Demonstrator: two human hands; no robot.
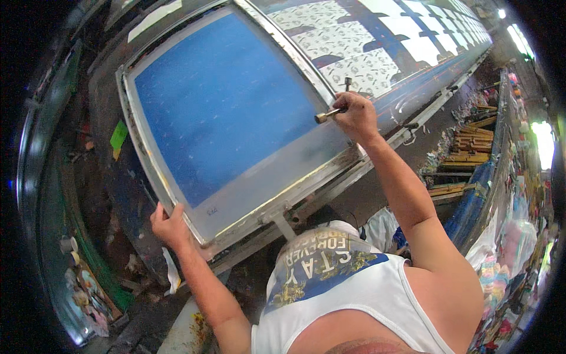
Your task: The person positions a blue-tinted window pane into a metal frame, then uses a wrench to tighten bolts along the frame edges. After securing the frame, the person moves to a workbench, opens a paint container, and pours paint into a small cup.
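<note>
At eleven o'clock we have the blue-meshed screen-printing frame [290, 50]. Near its seven, our left hand [171, 227], thumb on top, curls over its edge; near its three, our right hand [356, 116] grips a metal-tipped handle [322, 117]. Patterned panels [336, 40] lie at one o'clock.

The head camera is looking steeply down from above the wearer's shirt [336, 280], facing outward over the screen [227, 112], while the table [421, 93] is receding toward the upper right; the left hand [171, 227] and right hand [356, 118] are appearing near.
</note>
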